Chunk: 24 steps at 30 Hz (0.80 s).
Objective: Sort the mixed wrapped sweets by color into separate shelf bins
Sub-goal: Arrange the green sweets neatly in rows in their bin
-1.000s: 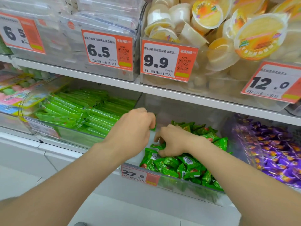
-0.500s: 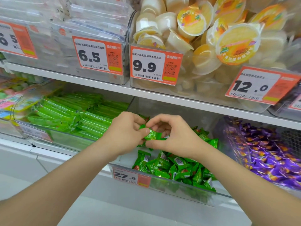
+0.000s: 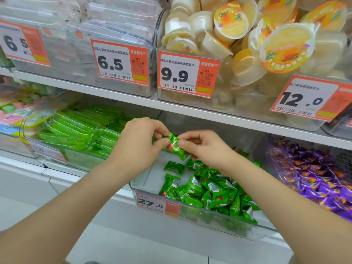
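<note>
1. Stick packs (image 3: pixel 80 130): long green wrappers fill the left bin on the lower shelf. Their colour is close to that of the sweets, so a sweet let go leftward would likely be lost among them.
2. Left hand (image 3: pixel 139 147): thumb and forefinger pinch the left end of one green sweet (image 3: pixel 176 146); the other fingers are curled under.
3. Sweet: held tilted in the air between both hands, over the back left part of the middle bin (image 3: pixel 150 180) and clear of its floor. The foil looks slick and both grips are at the tips only, so it could slip out.
4. Right hand (image 3: pixel 207 149): thumb and fingertips pinch the sweet's right end. If the two hands pull apart, the wrapper could twist open or tear.
5. Green pile (image 3: pixel 209 189): loose sweets of the same colour lie heaped to the right and front of the middle bin; the left part of its floor is bare. A drop from this height should land inside, though a bounce off the wall is possible.
6. Purple sweets (image 3: pixel 320 180): these fill the right bin, just beside the green one. A wide swing of the right hand could knock green sweets over the divider.
</note>
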Motion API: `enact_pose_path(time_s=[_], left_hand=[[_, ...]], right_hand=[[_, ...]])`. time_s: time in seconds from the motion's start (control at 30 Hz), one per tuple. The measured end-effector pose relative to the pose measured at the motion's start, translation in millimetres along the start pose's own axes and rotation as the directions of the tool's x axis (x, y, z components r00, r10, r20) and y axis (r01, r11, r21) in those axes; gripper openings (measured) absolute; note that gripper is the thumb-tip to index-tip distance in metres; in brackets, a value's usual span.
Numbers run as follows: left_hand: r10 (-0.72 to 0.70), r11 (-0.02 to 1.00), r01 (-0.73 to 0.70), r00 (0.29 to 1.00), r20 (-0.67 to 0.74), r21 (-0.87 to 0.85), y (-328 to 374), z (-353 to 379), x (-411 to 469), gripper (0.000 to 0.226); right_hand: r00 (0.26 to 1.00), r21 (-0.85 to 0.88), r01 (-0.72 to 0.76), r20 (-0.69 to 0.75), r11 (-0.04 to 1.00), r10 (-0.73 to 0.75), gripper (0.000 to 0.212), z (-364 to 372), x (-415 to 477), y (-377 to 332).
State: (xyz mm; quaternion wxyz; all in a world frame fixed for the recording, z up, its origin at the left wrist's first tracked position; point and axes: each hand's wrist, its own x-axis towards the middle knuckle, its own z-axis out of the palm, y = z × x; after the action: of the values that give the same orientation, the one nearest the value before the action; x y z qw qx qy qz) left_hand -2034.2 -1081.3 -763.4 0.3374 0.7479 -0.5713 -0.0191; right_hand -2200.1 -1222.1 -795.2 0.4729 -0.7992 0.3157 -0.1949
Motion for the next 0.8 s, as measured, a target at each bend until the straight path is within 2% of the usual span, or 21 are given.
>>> enact_pose_path(time_s=[0.07, 0.1, 0.13, 0.27, 0.37, 0.6, 0.7, 0.8], left_hand=[[-0.014, 0.997, 0.016, 1.000, -0.023, 0.082, -6, 2, 2, 0.019], [-0.044, 0.995, 0.044, 0.999, -0.009, 0.094, -9, 2, 2, 0.024], [-0.075, 0.992, 0.073, 0.997, 0.018, 0.098, -11, 1, 2, 0.029], [-0.149, 0.982, 0.129, 0.978, 0.149, 0.138, -16, -1, -1, 0.051], [-0.141, 0.982, 0.115, 0.975, 0.173, 0.151, -18, 0, -3, 0.055], [-0.099, 0.983, 0.070, 0.981, 0.169, 0.171, -26, 4, -1, 0.046], [-0.091, 0.983, 0.063, 0.983, 0.160, 0.171, -27, 5, 1, 0.040], [-0.085, 0.983, 0.059, 0.986, 0.146, 0.175, -28, 6, 1, 0.036]], right_hand=[[0.991, -0.407, 0.011, -0.116, 0.913, -0.064, 0.021, 5, 15, 12], [0.988, -0.540, 0.010, -0.126, 0.842, -0.093, 0.024, 8, 21, 17], [0.986, -0.596, 0.012, -0.127, 0.803, -0.109, 0.026, 13, 29, 23], [0.997, -0.639, 0.010, -0.057, 0.769, -0.061, 0.033, 33, 54, 38], [1.000, -0.674, 0.005, -0.017, 0.739, -0.022, 0.031, 47, 64, 41], [0.999, -0.722, -0.025, -0.041, 0.692, -0.006, 0.022, 52, 73, 42], [0.998, -0.769, -0.021, -0.052, 0.639, -0.030, 0.015, 51, 70, 40], [0.998, -0.825, 0.011, -0.027, 0.565, -0.058, 0.017, 52, 66, 36]])
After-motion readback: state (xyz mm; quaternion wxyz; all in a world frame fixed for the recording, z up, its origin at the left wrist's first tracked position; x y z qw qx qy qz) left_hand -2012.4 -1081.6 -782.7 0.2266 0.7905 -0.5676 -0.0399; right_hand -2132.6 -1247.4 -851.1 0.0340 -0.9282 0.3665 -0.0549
